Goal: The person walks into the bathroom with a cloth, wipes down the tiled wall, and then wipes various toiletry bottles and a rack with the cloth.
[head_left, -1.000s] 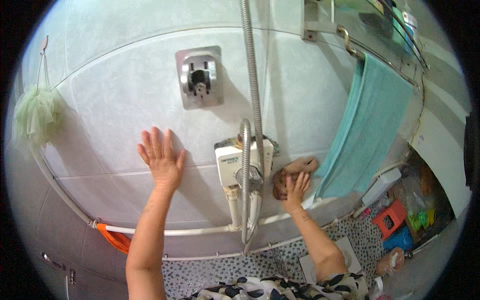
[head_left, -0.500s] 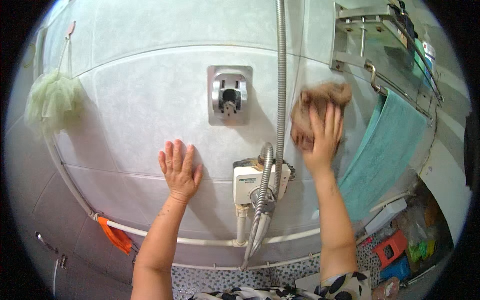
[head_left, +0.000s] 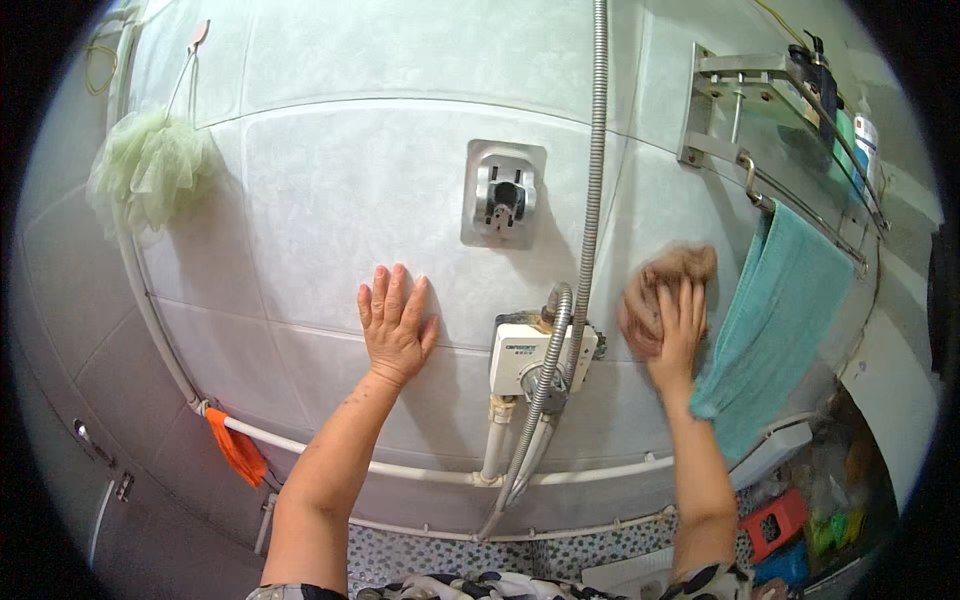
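Observation:
My right hand (head_left: 678,325) presses a bunched brown cloth (head_left: 645,300) against the grey tiled wall (head_left: 350,180), to the right of the metal shower hose (head_left: 597,150). The cloth and fingers are a little blurred. My left hand (head_left: 398,325) lies flat on the tiles with its fingers spread, holding nothing. Between my hands sits a white shower valve box (head_left: 520,352) with a round knob. Above it is an empty chrome shower-head holder (head_left: 505,195). A teal towel (head_left: 785,330) hangs close beside my right forearm.
A green mesh bath puff (head_left: 155,172) hangs at the left. White pipes (head_left: 410,470) cross the lower wall, with an orange cloth (head_left: 236,448) over one. A metal rack (head_left: 740,65) with bottles juts out at upper right. A red plastic stool (head_left: 773,525) stands at lower right.
My right hand and the cloth have moved down the wall, toward the valve box's level. The left hand stays flat on the tiles. The whole view has shifted slightly.

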`<action>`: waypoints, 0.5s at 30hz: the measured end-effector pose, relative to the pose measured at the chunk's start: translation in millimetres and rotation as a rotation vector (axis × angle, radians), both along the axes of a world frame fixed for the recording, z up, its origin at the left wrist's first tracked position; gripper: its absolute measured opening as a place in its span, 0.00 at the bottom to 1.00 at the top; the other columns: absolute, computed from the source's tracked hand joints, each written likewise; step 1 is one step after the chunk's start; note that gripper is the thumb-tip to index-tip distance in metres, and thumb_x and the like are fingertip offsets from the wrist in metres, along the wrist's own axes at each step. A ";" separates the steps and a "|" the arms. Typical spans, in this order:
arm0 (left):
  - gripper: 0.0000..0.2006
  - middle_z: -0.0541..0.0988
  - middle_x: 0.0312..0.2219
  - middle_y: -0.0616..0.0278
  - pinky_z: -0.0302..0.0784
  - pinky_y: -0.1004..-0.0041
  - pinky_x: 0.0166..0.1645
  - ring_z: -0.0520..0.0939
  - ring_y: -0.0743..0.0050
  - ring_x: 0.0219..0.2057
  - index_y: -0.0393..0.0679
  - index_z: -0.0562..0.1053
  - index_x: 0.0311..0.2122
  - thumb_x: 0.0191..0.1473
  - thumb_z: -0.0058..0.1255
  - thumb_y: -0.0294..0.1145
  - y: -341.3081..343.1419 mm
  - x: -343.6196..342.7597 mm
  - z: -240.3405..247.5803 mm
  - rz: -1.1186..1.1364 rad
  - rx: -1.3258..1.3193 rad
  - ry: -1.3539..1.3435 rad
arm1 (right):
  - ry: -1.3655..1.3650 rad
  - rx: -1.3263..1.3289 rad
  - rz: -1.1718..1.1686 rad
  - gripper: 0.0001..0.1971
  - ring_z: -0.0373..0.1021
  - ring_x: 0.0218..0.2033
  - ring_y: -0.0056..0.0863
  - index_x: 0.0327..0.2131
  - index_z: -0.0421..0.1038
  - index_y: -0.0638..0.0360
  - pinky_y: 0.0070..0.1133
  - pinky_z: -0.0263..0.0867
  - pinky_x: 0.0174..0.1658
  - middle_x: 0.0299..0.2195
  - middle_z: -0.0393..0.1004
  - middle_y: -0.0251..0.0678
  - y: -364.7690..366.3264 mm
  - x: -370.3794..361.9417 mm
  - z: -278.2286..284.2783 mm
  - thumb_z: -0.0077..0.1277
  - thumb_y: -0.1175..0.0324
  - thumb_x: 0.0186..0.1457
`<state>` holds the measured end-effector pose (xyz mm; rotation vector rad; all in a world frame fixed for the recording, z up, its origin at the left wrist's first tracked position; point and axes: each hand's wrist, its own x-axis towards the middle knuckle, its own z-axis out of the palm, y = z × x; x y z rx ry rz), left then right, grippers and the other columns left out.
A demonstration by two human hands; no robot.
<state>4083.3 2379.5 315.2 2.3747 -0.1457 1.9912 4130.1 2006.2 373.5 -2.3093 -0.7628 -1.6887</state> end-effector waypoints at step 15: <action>0.27 0.55 0.57 0.54 0.36 0.54 0.62 0.49 0.53 0.61 0.50 0.64 0.53 0.43 0.49 0.39 1.4 -4.0 1.6 0.021 0.002 0.013 | -0.118 0.043 0.317 0.41 0.48 0.58 0.45 0.57 0.49 0.58 0.39 0.41 0.57 0.55 0.54 0.44 57.6 -3.5 16.5 0.58 0.59 0.41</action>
